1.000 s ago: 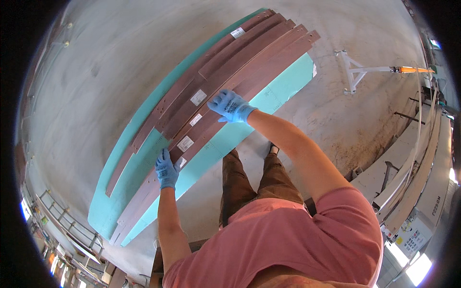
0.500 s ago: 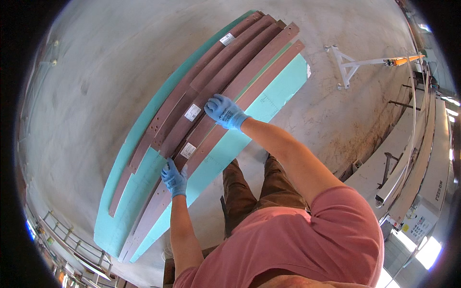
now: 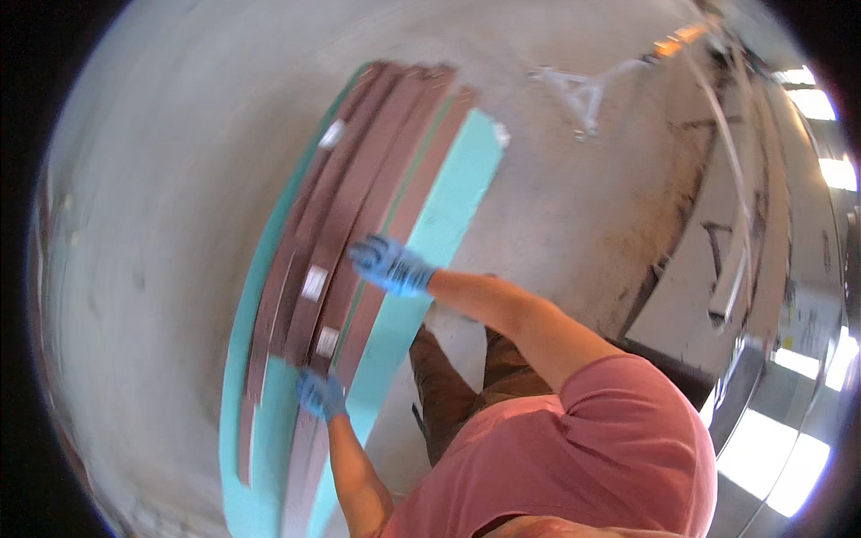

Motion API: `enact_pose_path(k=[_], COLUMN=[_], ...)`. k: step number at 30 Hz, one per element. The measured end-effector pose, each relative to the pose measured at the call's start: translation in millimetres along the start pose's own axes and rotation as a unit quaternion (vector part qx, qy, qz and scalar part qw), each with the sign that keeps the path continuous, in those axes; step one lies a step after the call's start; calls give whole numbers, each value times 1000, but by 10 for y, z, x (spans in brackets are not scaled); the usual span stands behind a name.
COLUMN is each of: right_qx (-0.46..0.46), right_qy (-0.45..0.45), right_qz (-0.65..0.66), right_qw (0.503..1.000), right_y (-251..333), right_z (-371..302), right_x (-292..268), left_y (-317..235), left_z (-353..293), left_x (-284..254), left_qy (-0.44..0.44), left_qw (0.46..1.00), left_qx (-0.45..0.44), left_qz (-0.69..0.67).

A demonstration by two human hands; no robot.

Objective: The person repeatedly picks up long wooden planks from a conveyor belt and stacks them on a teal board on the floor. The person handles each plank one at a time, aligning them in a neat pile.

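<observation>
Long brown boards (image 3: 363,166) lie side by side on wide teal panels (image 3: 448,193), some with white labels. My left hand (image 3: 321,393), in a blue glove, is closed around the near end of the brown board bearing the lower label (image 3: 327,341). Farther up, my blue-gloved right hand (image 3: 392,265) reaches across that same board, its fingers bent over the left edge. Motion blurs the fingertips, and the boards hide what is under them. A narrow teal strip shows between this board and the brown board (image 3: 366,327) to its right.
Grey concrete floor (image 3: 170,170) surrounds the stack. A white metal stand (image 3: 574,94) with an orange part is at the far right. Long grey panels (image 3: 686,296) line the right side, with a pale hose (image 3: 731,152) above them. My legs (image 3: 448,386) stand close to the stack.
My view has turned and shifted, so the stack sits lower and farther left. The held board's near part has moved left, uncovering a longer teal strip beside it. Both hands stay at the board.
</observation>
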State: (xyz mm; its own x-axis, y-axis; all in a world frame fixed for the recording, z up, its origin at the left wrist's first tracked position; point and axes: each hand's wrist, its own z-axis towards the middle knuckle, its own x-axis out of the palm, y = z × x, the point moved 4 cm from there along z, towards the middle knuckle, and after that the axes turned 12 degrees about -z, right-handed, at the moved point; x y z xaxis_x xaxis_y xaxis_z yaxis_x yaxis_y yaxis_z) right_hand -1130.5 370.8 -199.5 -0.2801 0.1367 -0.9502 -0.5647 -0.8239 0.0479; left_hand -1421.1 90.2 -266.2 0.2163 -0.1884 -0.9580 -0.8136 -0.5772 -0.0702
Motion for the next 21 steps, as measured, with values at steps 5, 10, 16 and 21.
enact_pose_path(k=[5, 10, 16, 21], right_qx=[123, 382, 574, 580], right_qy=[119, 161, 72, 84], right_qz=[13, -15, -252, -479], right_qw=[985, 910, 776, 653], right_y=[-627, -2033, -3732, -4884], right_z=[-870, -2606, -5282, -7427], right_x=[-692, -1729, -3486, -4942], left_y=[-638, -768, -1496, -2846], left_z=[-69, -282, -803, -1513], left_x=[-447, -589, -757, -437], left_qy=[111, -43, 10, 131], left_qw=[984, 979, 989, 984], left_qx=[-140, -194, -146, -48], left_qz=[11, 53, -6, -108])
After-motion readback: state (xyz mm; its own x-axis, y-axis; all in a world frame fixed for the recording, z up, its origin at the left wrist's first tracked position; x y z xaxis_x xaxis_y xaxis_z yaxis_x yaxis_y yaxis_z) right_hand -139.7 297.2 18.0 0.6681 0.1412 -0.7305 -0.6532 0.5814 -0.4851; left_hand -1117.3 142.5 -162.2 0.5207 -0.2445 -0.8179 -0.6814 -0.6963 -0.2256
